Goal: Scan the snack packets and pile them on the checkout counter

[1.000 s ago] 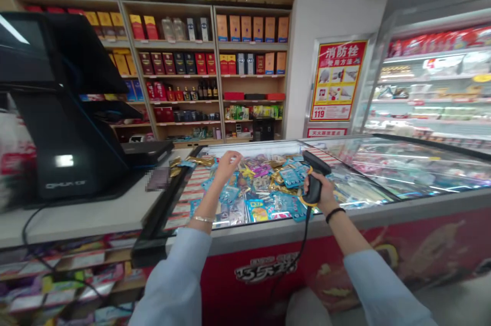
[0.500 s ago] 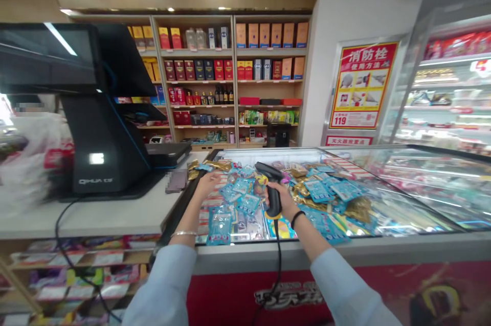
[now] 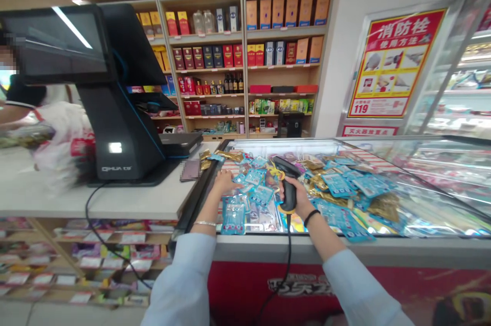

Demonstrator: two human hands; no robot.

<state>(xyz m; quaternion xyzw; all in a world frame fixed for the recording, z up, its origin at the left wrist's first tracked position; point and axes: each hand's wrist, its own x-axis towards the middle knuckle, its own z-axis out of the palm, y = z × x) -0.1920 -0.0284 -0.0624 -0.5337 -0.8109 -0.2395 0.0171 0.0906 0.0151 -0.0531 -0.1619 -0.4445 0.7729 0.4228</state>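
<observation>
A black corded barcode scanner [image 3: 288,190] with a yellow collar stands out against pale-blue foil snack packets [image 3: 233,216] and crinkled gold foil packets [image 3: 385,207]. Pale-blue shirt sleeves [image 3: 180,285] echo the packets' shade. Nearby, a glossy black checkout terminal [image 3: 118,111] shows blue edge trim, a red freezer front panel [image 3: 307,285] carries white lettering, and a red-and-yellow fire-hydrant poster [image 3: 391,62] hangs on the wall.

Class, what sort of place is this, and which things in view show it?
Probably a shop's checkout, likely a convenience store: a till on the counter, a barcode scanner in the right hand, and a glass-topped freezer heaped with packets.
</observation>
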